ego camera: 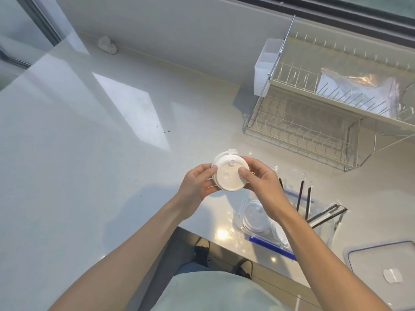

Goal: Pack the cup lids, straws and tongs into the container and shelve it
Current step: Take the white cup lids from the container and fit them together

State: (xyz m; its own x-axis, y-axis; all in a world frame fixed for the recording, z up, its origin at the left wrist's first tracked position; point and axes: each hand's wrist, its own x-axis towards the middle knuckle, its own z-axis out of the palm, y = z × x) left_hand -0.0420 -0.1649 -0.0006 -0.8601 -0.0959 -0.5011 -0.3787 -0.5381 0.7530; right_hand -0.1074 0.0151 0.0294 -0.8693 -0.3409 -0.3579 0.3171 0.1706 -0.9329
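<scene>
A small stack of white round cup lids (228, 173) is held above the counter between both hands. My left hand (197, 187) grips its left rim. My right hand (261, 180) holds the right side, thumb on the top lid. Below my right forearm stands a clear container with a blue rim (272, 245); clear cup lids (253, 215) lie inside it. Several black and white straws (323, 215) stick out of its right side. The container's clear lid with a blue edge (381, 261) lies flat at the right. No tongs can be made out.
A two-tier wire dish rack (314, 122) stands at the back right, with a plastic bag (359, 88) on its upper shelf and a white holder (266, 66) on its left end. The pale counter (89, 142) stretches left. Its front edge runs just under my arms.
</scene>
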